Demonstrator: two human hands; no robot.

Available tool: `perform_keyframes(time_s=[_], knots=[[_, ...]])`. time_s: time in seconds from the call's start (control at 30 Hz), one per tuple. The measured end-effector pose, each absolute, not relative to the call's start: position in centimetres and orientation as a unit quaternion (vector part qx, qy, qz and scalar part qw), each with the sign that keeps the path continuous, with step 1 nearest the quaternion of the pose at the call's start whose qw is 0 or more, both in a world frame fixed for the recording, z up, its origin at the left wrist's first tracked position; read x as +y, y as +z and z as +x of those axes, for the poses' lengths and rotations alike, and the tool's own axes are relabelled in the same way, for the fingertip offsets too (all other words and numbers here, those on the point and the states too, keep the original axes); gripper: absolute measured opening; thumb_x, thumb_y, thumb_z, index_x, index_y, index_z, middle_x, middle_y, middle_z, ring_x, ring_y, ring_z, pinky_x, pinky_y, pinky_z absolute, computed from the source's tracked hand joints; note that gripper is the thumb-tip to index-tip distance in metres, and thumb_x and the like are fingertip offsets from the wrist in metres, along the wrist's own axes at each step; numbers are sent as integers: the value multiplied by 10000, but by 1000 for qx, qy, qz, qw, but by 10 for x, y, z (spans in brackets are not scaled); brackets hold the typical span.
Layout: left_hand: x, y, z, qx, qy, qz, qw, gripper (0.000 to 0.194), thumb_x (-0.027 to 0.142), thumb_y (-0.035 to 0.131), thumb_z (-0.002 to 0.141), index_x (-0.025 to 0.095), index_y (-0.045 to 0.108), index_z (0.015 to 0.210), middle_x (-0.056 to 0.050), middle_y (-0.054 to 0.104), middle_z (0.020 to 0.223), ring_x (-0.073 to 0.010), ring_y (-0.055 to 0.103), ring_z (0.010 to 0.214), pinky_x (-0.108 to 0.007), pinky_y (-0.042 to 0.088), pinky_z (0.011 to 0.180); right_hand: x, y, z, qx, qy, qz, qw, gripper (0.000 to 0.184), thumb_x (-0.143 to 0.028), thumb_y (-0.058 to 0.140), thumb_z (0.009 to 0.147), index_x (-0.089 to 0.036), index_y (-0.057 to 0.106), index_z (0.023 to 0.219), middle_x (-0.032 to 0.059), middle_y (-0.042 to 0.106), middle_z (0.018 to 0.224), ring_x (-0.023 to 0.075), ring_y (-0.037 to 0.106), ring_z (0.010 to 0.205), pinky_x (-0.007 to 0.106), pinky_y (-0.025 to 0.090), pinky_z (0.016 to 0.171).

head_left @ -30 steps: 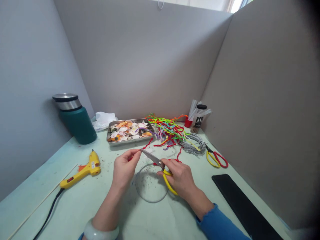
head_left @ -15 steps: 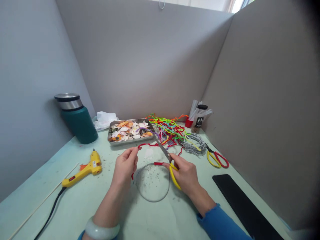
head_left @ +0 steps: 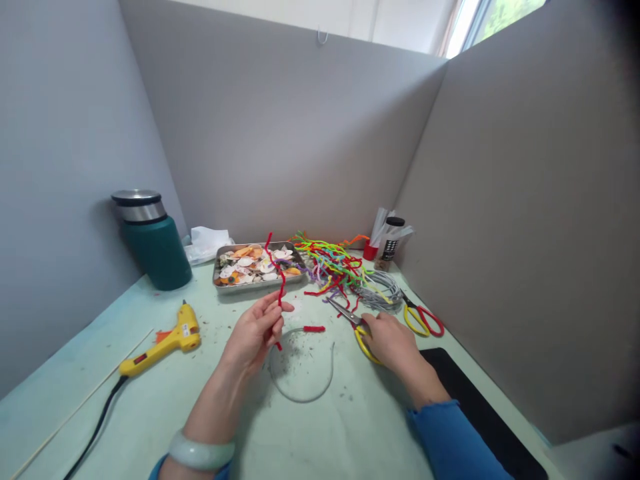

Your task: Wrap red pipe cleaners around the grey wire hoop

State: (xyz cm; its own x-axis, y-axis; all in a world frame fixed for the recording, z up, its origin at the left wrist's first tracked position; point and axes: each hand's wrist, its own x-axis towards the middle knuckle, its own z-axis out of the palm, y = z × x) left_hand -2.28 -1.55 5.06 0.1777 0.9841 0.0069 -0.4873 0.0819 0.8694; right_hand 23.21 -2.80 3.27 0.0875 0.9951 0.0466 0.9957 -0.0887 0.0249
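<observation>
My left hand [head_left: 256,331] pinches a kinked red pipe cleaner [head_left: 281,270], which stands up from the fingers with a short tail below them. My right hand [head_left: 393,339] grips scissors [head_left: 349,313] low over the table. Their blades are nearly together and point toward the pipe cleaner pile; the hand partly covers the yellow handles. Between my hands lies a grey wire loop [head_left: 302,401] with a gap at its upper right. One end of it carries a red wrapping [head_left: 314,329]. My left hand hides part of the loop's left side.
Behind my hands are a metal tray [head_left: 260,288] of shells, a colourful pipe cleaner pile [head_left: 340,263] and coiled wire [head_left: 383,293]. At left stand a green bottle [head_left: 157,250] and a yellow glue gun [head_left: 167,343]. Other scissors [head_left: 423,321] and a black strip [head_left: 465,393] lie right.
The red pipe cleaner, stretched toward the scissors before, now stands upright in my left hand. My right hand has moved right and lowered the scissors, away from the loop, whose gap now shows.
</observation>
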Motion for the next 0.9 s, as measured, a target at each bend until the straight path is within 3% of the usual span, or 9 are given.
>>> perform_keyframes(time_s=[0.07,0.13,0.23,0.33,0.43,0.57,0.63,0.77,0.9], knots=[[-16,51,-21,329,548,413,649,331,194,638,746,121,531,1050,-39,610,843,2,315,412,-133,196,347,-30,42,223,-678,-36,-733,50,197,-269,541,792,-186,673,914,133,637,915,290,553,936,326,364,684],[-18,51,-17,347,529,446,633,290,226,631,751,117,543,1005,-41,621,833,5,302,399,-138,192,350,-31,51,206,-692,-10,-703,162,249,-332,493,847,-187,677,930,117,643,911,258,555,924,315,370,714],[-22,52,-11,382,482,495,614,275,265,636,727,118,552,944,-32,634,769,-8,300,380,-153,214,351,-28,57,173,-719,149,-593,330,317,-428,494,850,-206,650,1013,48,653,878,164,576,766,249,387,667],[-24,48,-6,410,439,527,601,268,295,629,708,122,563,902,-26,637,722,-21,305,370,-164,226,348,-21,49,147,-705,235,-528,411,300,-414,513,835,-166,661,750,1,593,641,126,517,610,223,353,565],[-20,43,-5,446,424,548,566,261,307,621,701,121,581,879,-25,634,687,-39,349,380,-175,262,363,-12,35,141,-660,261,-503,493,294,-346,522,826,-149,612,628,-4,548,611,118,487,606,221,343,558],[-16,39,-6,479,426,570,513,209,310,623,706,123,618,800,-27,625,640,-65,415,419,-186,316,407,-7,23,148,-585,357,-481,547,273,-357,545,804,-156,587,625,-28,484,540,103,423,531,219,317,508],[-18,41,-6,481,419,564,525,195,318,623,715,124,621,735,-18,605,591,-53,379,391,-177,276,387,-6,21,148,-527,425,-466,571,284,-362,560,788,-160,550,590,-40,452,498,94,393,492,216,310,489],[-24,47,-6,406,375,475,685,227,343,651,716,127,584,697,19,551,553,-1,206,322,-171,121,340,-8,22,140,-396,535,-407,625,226,-346,615,728,-161,544,619,-41,481,534,86,412,482,210,331,482],[-26,45,-7,351,329,434,762,226,318,662,723,116,594,799,-6,607,657,21,195,303,-168,124,330,-9,24,139,-401,532,-398,631,204,-341,609,741,-161,560,656,-47,469,525,87,414,484,214,333,491]])
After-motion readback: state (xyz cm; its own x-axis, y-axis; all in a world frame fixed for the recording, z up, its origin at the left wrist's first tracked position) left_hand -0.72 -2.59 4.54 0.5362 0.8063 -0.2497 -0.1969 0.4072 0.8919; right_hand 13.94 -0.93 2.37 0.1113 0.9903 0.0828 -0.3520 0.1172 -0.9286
